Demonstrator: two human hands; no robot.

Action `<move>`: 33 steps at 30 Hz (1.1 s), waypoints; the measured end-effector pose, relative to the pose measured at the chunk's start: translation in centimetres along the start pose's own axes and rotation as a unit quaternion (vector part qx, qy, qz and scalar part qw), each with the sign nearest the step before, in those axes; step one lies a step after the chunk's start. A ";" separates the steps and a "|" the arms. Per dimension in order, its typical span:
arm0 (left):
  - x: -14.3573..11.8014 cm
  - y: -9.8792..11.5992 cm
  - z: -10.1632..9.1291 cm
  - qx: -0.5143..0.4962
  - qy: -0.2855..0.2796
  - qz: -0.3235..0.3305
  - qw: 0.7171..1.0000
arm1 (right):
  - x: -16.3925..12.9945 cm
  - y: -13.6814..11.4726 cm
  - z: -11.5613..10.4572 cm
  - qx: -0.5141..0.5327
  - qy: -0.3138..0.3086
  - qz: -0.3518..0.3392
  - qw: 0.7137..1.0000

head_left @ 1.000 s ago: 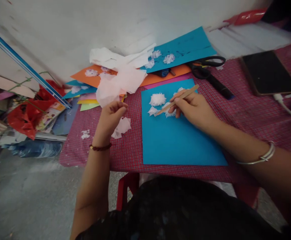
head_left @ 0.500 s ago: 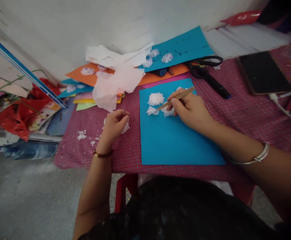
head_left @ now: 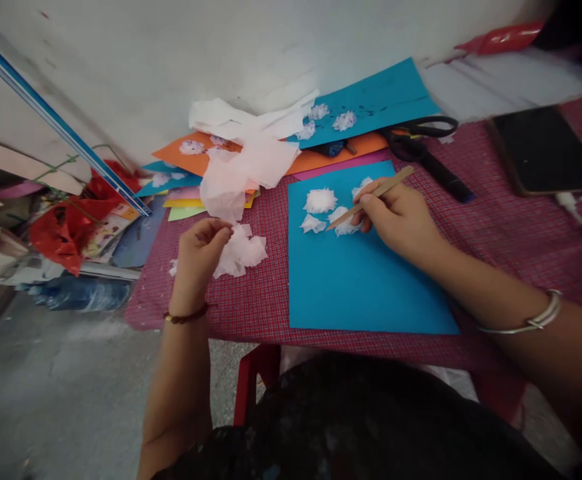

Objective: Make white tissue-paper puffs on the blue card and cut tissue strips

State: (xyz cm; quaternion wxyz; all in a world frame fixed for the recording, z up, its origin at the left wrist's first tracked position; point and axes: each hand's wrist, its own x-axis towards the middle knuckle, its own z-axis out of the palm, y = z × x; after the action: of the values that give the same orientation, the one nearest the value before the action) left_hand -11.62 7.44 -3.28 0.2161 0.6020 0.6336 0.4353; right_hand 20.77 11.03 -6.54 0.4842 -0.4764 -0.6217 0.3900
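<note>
The right hand (head_left: 401, 217) holds a flat wooden stick (head_left: 371, 197) pinched between thumb and fingers, much as it did a second ago. The stick's lower tip rests on a small white tissue tuft (head_left: 343, 223) lying on the blue paper sheet (head_left: 365, 280), just left of the fingers. Two more tufts sit further left of the tip: a round one (head_left: 319, 200) and a smaller one (head_left: 312, 224) below it. A fourth tuft (head_left: 362, 184) peeks out just above the knuckles.

The left hand (head_left: 198, 257) has changed most. Half a second ago it was curled low over a scrap on the cloth; now its fingers (head_left: 217, 230) are closed on the edge of a crumpled piece of white tissue (head_left: 241, 250), which spreads out to the right of the fingertips and lies on the checked red cloth of the desk (head_left: 251, 307). A second ago that same hand held the tissue lifted slightly higher.

Beyond the left fingers a larger heap of loose tissue (head_left: 245, 167) lies over orange paper (head_left: 321, 157) and other coloured sheets. Beyond the right fingers are black scissors (head_left: 421, 137), a second blue sheet (head_left: 375, 100) carrying tufts, and, far to the right, a dark phone (head_left: 545, 150). A bracelet (head_left: 187, 316) circles the left wrist and a metal bangle (head_left: 531, 319) the right forearm.
</note>
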 end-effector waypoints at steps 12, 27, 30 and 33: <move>0.4 3.4 4.8 0.107 -0.123 0.170 0.972 | 0.9 0.9 0.8 0.034 -0.018 0.021 0.999; -1.7 1.3 1.9 0.227 -0.091 0.209 0.947 | 0.5 0.5 0.4 0.072 0.028 0.044 0.996; -1.0 3.2 4.1 0.271 -0.161 0.325 0.892 | 0.6 0.6 0.4 0.058 0.020 0.048 0.997; 0.3 4.6 6.5 0.335 -0.225 0.409 0.819 | 0.7 0.8 0.4 0.040 0.007 0.044 0.998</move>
State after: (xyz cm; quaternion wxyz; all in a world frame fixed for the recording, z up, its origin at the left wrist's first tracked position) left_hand -3.85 9.10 -2.84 -0.0601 0.9220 0.3700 0.0967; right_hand 20.47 11.88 -7.20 0.4900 -0.4859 -0.5806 0.4321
